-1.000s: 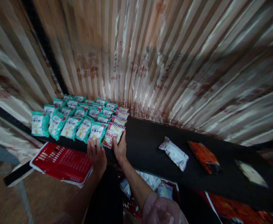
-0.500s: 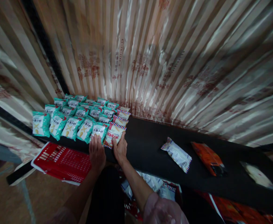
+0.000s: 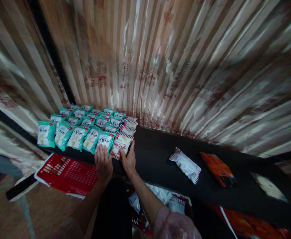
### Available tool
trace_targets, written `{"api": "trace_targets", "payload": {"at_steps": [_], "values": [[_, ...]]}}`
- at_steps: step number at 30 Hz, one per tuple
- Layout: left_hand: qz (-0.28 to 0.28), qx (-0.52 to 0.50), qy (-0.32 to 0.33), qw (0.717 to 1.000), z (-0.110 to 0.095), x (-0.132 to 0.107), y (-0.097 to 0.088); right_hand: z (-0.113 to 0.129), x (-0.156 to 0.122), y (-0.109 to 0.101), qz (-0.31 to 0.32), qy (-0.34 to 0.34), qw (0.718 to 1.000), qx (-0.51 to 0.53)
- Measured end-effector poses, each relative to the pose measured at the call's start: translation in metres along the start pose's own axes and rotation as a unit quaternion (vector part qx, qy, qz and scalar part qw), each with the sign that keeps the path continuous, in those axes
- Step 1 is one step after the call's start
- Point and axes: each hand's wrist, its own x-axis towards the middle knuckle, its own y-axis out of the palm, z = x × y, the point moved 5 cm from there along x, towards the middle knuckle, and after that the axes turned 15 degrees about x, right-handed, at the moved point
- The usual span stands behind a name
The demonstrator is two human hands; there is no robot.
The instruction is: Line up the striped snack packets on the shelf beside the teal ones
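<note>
Upright rows of teal snack bags (image 3: 76, 137) stand at the left of the black shelf (image 3: 155, 146). At their right end comes a cream and red snack bag (image 3: 120, 144) with striped edges, front face toward me. Two similar bags (image 3: 130, 123) are behind it. My right hand (image 3: 129, 160) grips its right side, thumb on the front and fingers around the edge. The outstretched fingers of my left hand (image 3: 103, 162) lie flat against the lower front of the neighbouring teal bag (image 3: 105, 140).
Farther right on the shelf lie a white striped packet (image 3: 186, 166), an orange packet (image 3: 217, 168) and a clear packet with pale contents (image 3: 269, 186). Below are a red basket (image 3: 71, 174) and another basket holding white packets (image 3: 160, 194). A striped curtain (image 3: 145, 59) hangs behind.
The view has shifted slightly. Both hands keep nearly the same place at the front row, and the cream and red bag still stands at its right end.
</note>
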Motion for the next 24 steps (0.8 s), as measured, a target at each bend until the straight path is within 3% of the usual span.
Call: {"api": "trace_targets", "payload": {"at_steps": [4, 9, 13, 18, 24], "values": [[0.0, 0.019, 0.002, 1.0, 0.001, 0.0, 0.0, -0.001, -0.006, -0.007, -0.007, 0.0, 1.0, 0.0], [-0.021, -0.029, 0.005, 0.999, -0.007, -0.009, -0.004, -0.001, -0.016, -0.016, -0.009, 0.013, 1.0, -0.003], [-0.02, -0.089, 0.039, 0.995, -0.033, -0.024, -0.017, -0.003, -0.025, -0.023, -0.021, 0.012, 1.0, -0.007], [0.009, -0.176, 0.132, 0.975, -0.075, -0.054, -0.032, -0.009, -0.042, -0.037, -0.027, -0.001, 1.0, 0.003], [0.069, -0.203, 0.189, 0.958, -0.096, -0.094, -0.041, -0.018, -0.076, -0.068, -0.061, -0.05, 0.996, 0.044]]}}
